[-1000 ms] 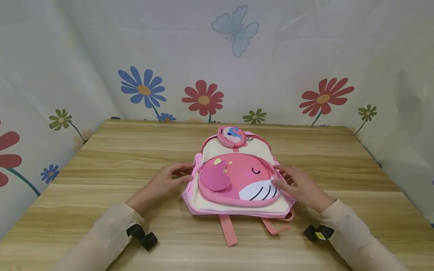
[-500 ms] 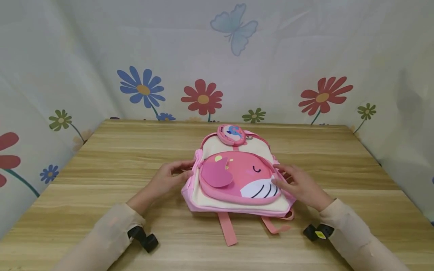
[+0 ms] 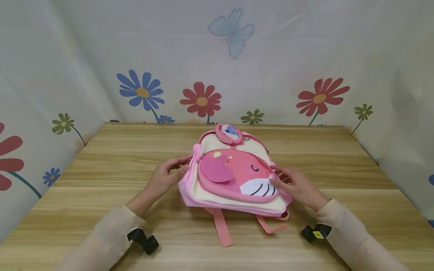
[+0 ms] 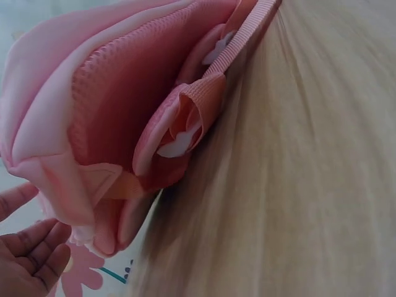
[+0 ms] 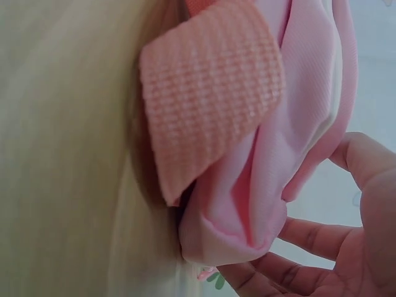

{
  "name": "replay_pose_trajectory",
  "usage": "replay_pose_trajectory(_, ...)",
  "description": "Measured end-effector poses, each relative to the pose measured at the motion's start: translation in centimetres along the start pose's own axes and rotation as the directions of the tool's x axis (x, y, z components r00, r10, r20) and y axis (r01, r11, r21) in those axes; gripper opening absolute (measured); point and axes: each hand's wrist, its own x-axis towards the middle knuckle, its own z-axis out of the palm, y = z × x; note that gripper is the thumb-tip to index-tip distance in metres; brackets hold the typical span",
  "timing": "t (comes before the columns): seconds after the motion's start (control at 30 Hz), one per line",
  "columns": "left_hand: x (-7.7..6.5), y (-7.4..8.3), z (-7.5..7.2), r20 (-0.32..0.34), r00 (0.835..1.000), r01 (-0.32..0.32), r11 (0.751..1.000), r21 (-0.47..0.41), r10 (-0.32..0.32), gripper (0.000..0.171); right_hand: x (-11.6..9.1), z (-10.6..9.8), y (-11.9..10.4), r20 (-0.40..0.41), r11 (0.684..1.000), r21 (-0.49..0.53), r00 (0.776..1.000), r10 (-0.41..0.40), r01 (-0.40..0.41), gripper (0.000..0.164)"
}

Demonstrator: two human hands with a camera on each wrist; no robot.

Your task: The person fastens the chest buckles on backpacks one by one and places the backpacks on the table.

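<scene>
A pink and cream child's backpack (image 3: 234, 169) with a whale on its front pocket lies face up on the table. My left hand (image 3: 166, 178) holds its left side, thumb and fingers at the pink edge. In the left wrist view, the left fingers (image 4: 37, 250) bend against that edge, and the mesh back and shoulder straps show under the raised side. On the other side, my right hand (image 3: 298, 185) grips the backpack, thumb on the whale pocket's rim. The right wrist view shows the right fingers (image 5: 303, 247) at the pink side, their tips partly hidden.
A small round pink pouch (image 3: 229, 134) sits at the top of the backpack. Coral straps (image 3: 222, 227) trail from its bottom onto the wooden table (image 3: 101, 169). A flower-printed white curtain (image 3: 271, 67) hangs behind and at both sides. Black wrist cameras (image 3: 144, 241) sit on both sleeves.
The backpack has shifted slightly left, and its left bottom corner has risen a little, tilting it. Both hands stay at its sides and have moved slightly left with it.
</scene>
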Motion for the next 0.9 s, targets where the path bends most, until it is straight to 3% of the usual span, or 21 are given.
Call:
replay_pose_trajectory(0.23,0.0,0.7,-0.4,-0.031,0.996,-0.079,0.996,-0.044,0.078,0.038,0.0,0.4,-0.2,-0.001,0.999,0.046,1.0,0.003,-0.003,0.057)
replay_pose_trajectory(0.47,0.1,1.5,-1.0,-0.019,0.992,-0.126,0.989,-0.081,0.125,0.038,-0.1,1.0,-0.4,-0.007,0.997,0.082,1.0,0.002,-0.002,0.056)
replay_pose_trajectory(0.9,1.2,4.8,-2.2,-0.021,0.99,-0.142,0.987,-0.079,0.141,0.038,0.1,1.7,-1.1,-0.025,0.989,0.131,0.998,-0.062,0.064,0.051)
